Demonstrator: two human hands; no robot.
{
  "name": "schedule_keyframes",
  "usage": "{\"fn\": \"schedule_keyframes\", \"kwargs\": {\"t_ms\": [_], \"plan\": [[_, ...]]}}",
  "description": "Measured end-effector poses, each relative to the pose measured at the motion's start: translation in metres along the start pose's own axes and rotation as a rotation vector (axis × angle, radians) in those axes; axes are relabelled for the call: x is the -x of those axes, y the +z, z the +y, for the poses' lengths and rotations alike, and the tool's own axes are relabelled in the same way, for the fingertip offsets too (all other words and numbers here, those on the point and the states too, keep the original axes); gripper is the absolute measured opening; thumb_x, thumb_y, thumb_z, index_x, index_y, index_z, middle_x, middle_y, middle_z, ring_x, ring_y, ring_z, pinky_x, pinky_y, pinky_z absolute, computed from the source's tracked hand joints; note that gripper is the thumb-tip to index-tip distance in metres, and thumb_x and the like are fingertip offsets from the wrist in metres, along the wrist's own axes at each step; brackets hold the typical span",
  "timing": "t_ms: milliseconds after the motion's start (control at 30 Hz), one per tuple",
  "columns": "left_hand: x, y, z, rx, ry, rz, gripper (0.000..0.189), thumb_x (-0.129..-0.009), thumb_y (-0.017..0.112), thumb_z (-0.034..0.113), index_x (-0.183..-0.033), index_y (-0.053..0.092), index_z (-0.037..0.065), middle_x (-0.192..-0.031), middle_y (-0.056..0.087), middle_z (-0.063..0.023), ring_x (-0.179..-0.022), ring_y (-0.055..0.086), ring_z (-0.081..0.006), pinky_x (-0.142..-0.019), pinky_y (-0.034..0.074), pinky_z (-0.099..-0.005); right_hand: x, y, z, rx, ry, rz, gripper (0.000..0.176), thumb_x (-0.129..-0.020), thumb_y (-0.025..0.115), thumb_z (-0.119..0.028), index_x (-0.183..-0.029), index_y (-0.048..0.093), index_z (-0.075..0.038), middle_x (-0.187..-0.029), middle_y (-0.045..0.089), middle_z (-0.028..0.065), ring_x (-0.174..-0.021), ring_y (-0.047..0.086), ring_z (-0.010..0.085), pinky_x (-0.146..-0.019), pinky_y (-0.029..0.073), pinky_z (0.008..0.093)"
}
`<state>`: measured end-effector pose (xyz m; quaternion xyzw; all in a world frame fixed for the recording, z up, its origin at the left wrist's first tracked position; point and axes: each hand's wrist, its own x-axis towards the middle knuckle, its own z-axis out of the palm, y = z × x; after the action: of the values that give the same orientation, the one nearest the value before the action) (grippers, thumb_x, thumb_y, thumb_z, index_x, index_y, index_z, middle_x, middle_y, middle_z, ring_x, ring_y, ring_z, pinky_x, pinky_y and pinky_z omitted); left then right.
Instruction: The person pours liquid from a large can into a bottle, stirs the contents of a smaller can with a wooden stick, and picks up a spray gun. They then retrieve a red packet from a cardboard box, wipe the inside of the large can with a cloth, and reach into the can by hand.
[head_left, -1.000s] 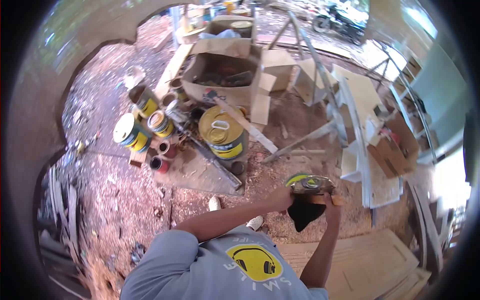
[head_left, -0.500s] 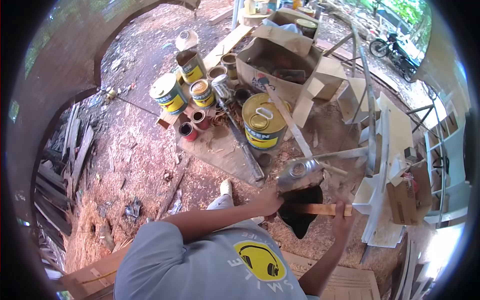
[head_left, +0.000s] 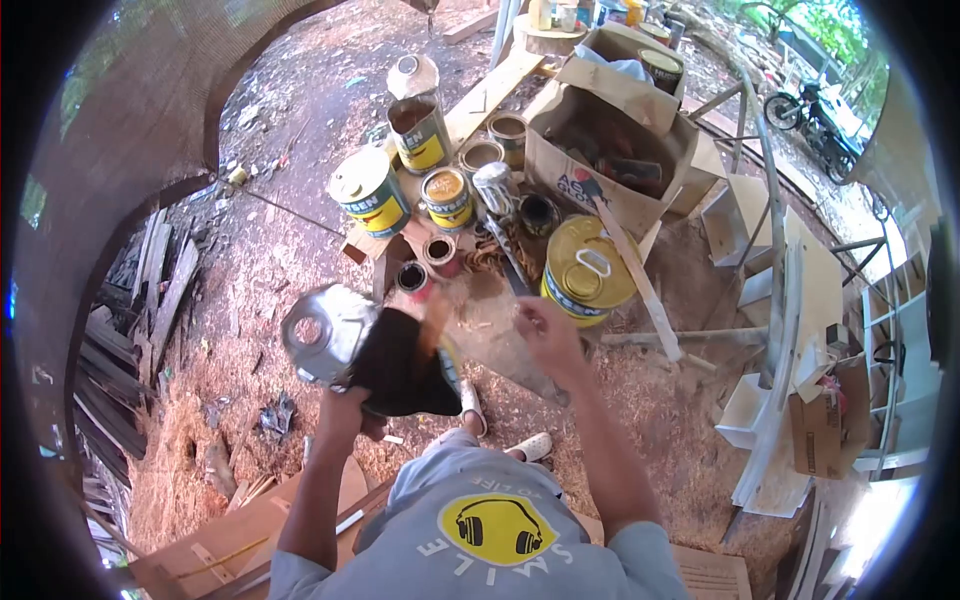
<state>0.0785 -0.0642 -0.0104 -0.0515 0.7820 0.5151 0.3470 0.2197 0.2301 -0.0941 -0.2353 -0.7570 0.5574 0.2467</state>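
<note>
My left hand [head_left: 345, 415] grips the lower edge of a cut-open metal can [head_left: 325, 330]. A round hole shows in the can's silvery end, and its inside is black. A blurred strip of wood [head_left: 433, 325] stands at the can's dark opening. To the right of the can, my right hand [head_left: 550, 345] is raised with its fingers curled together. Whether anything is between those fingers is not clear. Close beyond that hand stands a large paint can with a gold lid [head_left: 592, 265].
Several paint cans [head_left: 370, 195] and small red tins [head_left: 412, 280] stand ahead on boards. Behind them is an open cardboard box [head_left: 555, 160]. A long wooden stick [head_left: 640, 285] leans against the gold-lidded can. White panels [head_left: 790, 300] are on the right, scrap wood [head_left: 165, 300] on the left.
The cut-open can has moved left, now in my left hand, its silvery end facing left. My right hand has come up and left, apart from the wood strip it was touching.
</note>
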Motion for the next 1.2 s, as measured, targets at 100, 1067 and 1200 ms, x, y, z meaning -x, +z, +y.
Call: {"fn": "schedule_keyframes", "kwargs": {"t_ms": [100, 1067, 1200], "plan": [[-0.026, -0.041, -0.015, 0.050, 0.003, 0.107, 0.023, -0.087, 0.050, 0.006, -0.105, 0.055, -0.008, -0.066, 0.062, -0.0185, -0.042, 0.060, -0.0266, -0.033, 0.050, -0.0343, -0.078, 0.067, 0.034, 0.336, -0.057, 0.251, 0.026, -0.085, 0.065, -0.013, -0.106, 0.060, 0.000, -0.099, 0.061, 0.0139, -0.089, 0.064, 0.0288, -0.075, 0.054, 0.0394], [-0.116, -0.107, -0.018, 0.221, -0.052, 0.125, 0.028, -0.088, 0.051, 0.004, -0.115, 0.045, -0.004, -0.073, 0.061, -0.0189, -0.040, 0.058, -0.0284, -0.030, 0.049, -0.0364, -0.241, -0.119, -0.120, 0.901, 0.012, 0.396, 0.037, -0.081, 0.073, -0.031, -0.104, 0.069, -0.002, -0.084, 0.068, 0.0240, -0.083, 0.067, 0.0388, -0.072, 0.052, 0.0444], [-0.093, -0.088, -0.025, 0.220, -0.043, 0.198, 0.030, -0.087, 0.051, 0.002, -0.116, 0.045, -0.004, -0.077, 0.061, -0.0191, -0.042, 0.059, -0.0283, -0.031, 0.050, -0.0369, -0.307, -0.194, -0.023, 0.906, -0.022, 0.247, 0.036, -0.079, 0.074, -0.032, -0.105, 0.071, -0.007, -0.092, 0.069, 0.0224, -0.089, 0.067, 0.0388, -0.078, 0.052, 0.0447]]}}
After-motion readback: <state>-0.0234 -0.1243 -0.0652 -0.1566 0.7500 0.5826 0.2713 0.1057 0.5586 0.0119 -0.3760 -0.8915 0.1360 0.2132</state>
